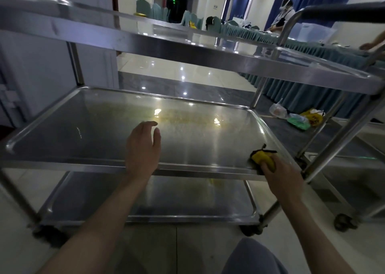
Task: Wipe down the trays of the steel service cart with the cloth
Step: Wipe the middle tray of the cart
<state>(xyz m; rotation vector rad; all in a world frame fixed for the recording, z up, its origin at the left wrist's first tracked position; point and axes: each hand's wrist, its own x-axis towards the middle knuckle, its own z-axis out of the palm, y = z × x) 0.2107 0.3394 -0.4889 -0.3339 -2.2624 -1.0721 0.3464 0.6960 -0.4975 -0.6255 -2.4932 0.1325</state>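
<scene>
While right hand [285, 169] grips a yellow cloth [263, 157] at the middle tray's [83, 128] corner, left hand [143, 146] hovers open.
Risk: yellowish film [183, 117] farther back (unwiped, apparently) may get missed or smeared.

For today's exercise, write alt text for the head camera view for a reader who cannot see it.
A person's right hand presses a yellow cloth on the near right corner of a steel cart's middle tray; the open left hand hovers over its middle.
</scene>
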